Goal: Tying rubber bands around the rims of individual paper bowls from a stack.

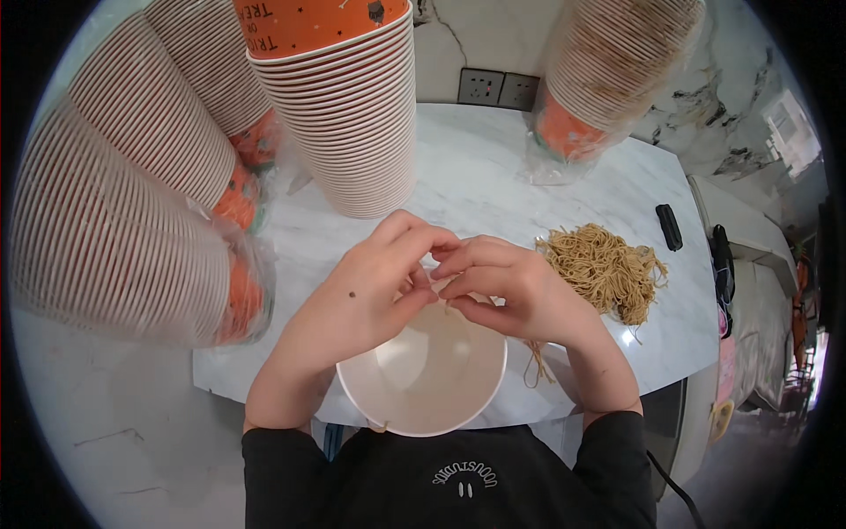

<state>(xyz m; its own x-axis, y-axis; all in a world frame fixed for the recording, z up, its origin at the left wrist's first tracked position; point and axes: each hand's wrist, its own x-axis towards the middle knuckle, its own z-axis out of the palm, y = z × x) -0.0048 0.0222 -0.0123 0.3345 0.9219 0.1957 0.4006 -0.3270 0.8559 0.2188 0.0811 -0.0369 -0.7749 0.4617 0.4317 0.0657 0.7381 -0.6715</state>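
At the far rim of the white bucket (423, 375), the left hand (383, 278) and right hand (502, 286) meet, bent inward and curled narrow, holding what, I cannot tell.

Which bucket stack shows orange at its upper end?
The middle bucket stack, just beyond the left hand. The three left stacks and the far-right stack show orange at the lower end instead.
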